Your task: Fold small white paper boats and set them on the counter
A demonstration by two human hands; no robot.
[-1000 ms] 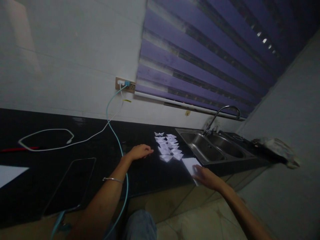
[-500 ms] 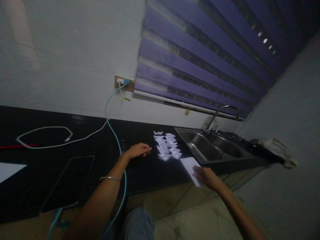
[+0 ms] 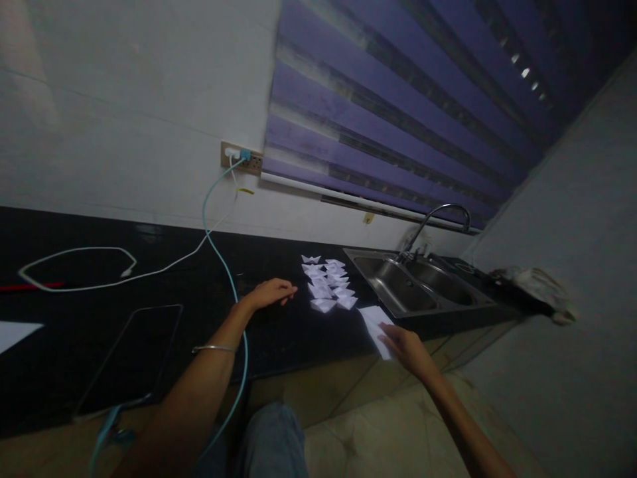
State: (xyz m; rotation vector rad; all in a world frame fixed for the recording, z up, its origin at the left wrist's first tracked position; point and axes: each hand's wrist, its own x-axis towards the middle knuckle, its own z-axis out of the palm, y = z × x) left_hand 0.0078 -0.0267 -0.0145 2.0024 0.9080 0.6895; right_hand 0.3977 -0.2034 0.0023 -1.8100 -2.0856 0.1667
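My right hand [image 3: 405,345] is closed on the near right edge of a white sheet of paper [image 3: 374,322] at the counter's front, left of the sink's near corner. A crease or lifted flap shows along the sheet. Several folded white paper boats [image 3: 323,291] stand in two close rows on the black counter, just beyond the sheet to the left. Left of these boats, my left hand [image 3: 271,293] hovers over or rests on the counter; I cannot tell which. Its fingers are loosely bent and slightly apart, with nothing in them.
A double steel sink [image 3: 408,292] with a curved tap [image 3: 442,207] lies to the right. A teal cable [image 3: 219,245] runs from the wall socket past my left forearm. A white cable [image 3: 74,249], a dark rectangular panel [image 3: 132,358] and more white paper [image 3: 17,334] lie left.
My right hand has shifted the sheet slightly, and a crease or raised flap now shows on it. My left hand stays beside the boats. The whole view has moved a little.
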